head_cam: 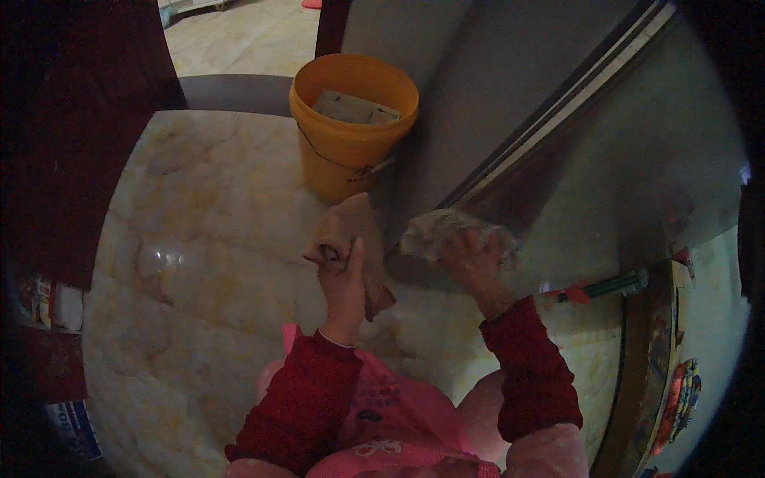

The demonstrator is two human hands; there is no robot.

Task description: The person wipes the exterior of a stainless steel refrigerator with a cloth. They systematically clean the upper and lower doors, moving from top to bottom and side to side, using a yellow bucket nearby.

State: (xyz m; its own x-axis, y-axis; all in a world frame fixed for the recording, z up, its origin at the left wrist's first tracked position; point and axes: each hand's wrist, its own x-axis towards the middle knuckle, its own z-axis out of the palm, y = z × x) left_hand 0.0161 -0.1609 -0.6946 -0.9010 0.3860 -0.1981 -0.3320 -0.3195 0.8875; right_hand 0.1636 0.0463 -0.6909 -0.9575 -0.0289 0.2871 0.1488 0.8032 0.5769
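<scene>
My left hand [343, 287] grips a folded pinkish-brown cloth [358, 230], held above the floor just in front of a yellow plastic bucket [343, 161]. My right hand [475, 257] is spread over a bunched pale cloth [427, 233], pressed against the lower part of the grey panel on the right, by the end of a light strip [556, 110]. Its fingertips are partly lost in the dim light. Inside the bucket shows a pale, blocky object [352, 109]; the wire handle hangs down at the bucket's front.
Marble-patterned floor tiles [209, 239] lie below. A dark red door or panel [72, 119] stands at the left. To the right are a green rod-like object with a red tie [597, 288] and a worn wooden edge [651, 334]. Printed boxes [66, 308] are at the far left.
</scene>
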